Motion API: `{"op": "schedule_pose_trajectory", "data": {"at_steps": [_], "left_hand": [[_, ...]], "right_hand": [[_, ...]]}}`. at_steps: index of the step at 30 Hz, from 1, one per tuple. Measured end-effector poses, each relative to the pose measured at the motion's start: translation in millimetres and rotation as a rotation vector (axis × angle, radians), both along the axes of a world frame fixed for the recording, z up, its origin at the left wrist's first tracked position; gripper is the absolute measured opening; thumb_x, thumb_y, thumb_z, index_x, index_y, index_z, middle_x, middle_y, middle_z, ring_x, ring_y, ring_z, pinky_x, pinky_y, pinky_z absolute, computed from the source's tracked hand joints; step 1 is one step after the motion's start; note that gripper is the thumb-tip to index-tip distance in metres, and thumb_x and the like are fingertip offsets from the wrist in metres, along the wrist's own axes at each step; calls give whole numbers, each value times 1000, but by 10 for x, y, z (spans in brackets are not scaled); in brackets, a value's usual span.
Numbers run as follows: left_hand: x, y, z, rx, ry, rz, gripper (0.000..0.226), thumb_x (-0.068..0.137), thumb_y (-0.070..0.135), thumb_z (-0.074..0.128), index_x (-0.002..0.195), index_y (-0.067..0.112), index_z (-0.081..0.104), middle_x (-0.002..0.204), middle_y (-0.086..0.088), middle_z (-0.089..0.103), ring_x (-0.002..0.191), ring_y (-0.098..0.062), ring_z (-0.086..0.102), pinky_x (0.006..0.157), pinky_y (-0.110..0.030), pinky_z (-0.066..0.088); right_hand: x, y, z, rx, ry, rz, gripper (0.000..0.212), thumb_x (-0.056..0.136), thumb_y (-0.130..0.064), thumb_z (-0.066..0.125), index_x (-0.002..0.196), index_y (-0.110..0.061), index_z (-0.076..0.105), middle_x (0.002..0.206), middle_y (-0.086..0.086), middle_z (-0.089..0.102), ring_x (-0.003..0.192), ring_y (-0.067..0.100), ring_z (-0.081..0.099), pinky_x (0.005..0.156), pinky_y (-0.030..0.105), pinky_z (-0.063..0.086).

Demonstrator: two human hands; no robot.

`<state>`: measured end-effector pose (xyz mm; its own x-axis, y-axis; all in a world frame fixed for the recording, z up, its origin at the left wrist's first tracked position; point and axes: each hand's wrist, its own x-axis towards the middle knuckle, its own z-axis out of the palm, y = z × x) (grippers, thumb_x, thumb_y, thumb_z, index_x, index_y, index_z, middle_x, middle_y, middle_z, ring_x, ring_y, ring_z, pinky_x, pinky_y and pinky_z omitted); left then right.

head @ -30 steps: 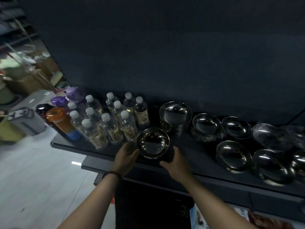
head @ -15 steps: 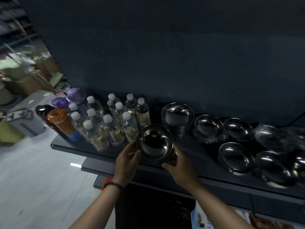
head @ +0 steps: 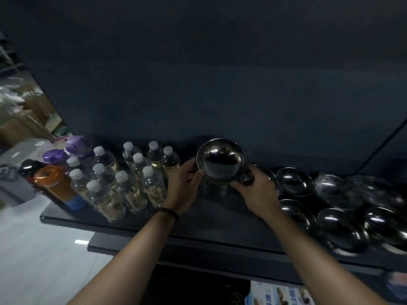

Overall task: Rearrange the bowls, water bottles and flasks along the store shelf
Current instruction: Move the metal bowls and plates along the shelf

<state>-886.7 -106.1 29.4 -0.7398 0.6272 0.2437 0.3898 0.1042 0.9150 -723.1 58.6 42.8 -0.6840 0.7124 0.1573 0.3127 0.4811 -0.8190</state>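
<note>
Item: steel bowl (head: pixel 221 160), held at its rim by left hand (head: pixel 184 183) and right hand (head: pixel 256 190), fingers of both curled round it, above the shelf (head: pixel 198 221), just right of the water bottles (head: pixel 132 179). Step in hand was repositioning a bowl (probably). Next move called for a level set-down.

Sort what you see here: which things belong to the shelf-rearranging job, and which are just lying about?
Job: steel bowl held by left hand and right hand; other bowls; water bottles; flasks; shelf.
Lying about: grey box; printed packet under the shelf.
</note>
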Motion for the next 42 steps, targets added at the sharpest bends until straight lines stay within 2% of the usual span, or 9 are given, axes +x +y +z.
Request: {"op": "schedule_pose_trajectory", "data": {"at_steps": [4,7,14,22,26,28,32,37,42], "left_hand": [[-122,199,-26,-38,-24,74,31,107,29,64,137,25,68,104,6,81,91,-13,77,86,-38,63],[-231,286,-155,-116,87,112,17,108,30,60,115,21,72,84,5,74,79,-19,70,79,-49,58],[-243,396,-292,-250,24,178,18,109,28,57,108,19,72,92,3,74,88,-16,68,76,-34,47],[-309,375,-410,-354,-32,145,21,106,43,61,106,26,73,94,10,76,90,-8,68,73,-28,50],[-376,276,-288,-356,-147,194,36,99,42,69,77,14,70,72,-2,73,75,-27,71,69,-41,54],[-238,210,-222,-351,-157,190,33,96,33,68,69,14,66,60,5,67,62,-20,64,64,-39,50],[329,242,-306,-280,-164,5,5,92,31,75,96,28,76,85,11,79,79,-10,76,70,-33,57],[942,588,-656,-376,-304,-235,12,94,22,77,105,29,76,96,5,80,86,-13,76,75,-29,55],[1348,881,-891,-490,-413,-376,41,96,32,74,136,28,65,129,4,72,112,-17,73,93,-34,61]], "right_hand": [[-180,190,-63,15,-55,9,47,85,-27,88,127,-18,70,111,-1,75,102,16,66,85,22,42],[-325,290,-179,22,-123,45,47,86,-30,87,128,-16,70,117,6,77,111,27,69,86,27,44],[-461,385,-303,-2,-168,93,55,90,-33,83,139,-16,64,129,10,73,122,30,65,87,23,37],[-430,449,-428,-40,-270,158,67,95,-45,74,154,-27,49,140,5,68,127,30,64,99,33,50],[-141,457,-289,-117,-256,109,61,95,-42,77,148,-20,55,129,0,70,120,19,66,91,24,45],[164,406,-272,-152,-173,36,48,95,-35,79,138,-22,62,117,-9,71,111,10,68,89,22,46],[970,216,-423,-212,-29,-138,30,95,-23,78,121,-34,68,98,-16,76,89,1,73,81,26,57],[1896,-22,-745,-363,-48,-482,25,96,-30,77,118,-36,67,100,-15,75,96,7,71,83,33,56],[2250,-4,-1022,-492,-67,-568,33,100,-27,73,132,-31,65,123,-11,70,109,13,68,82,35,52]]}}
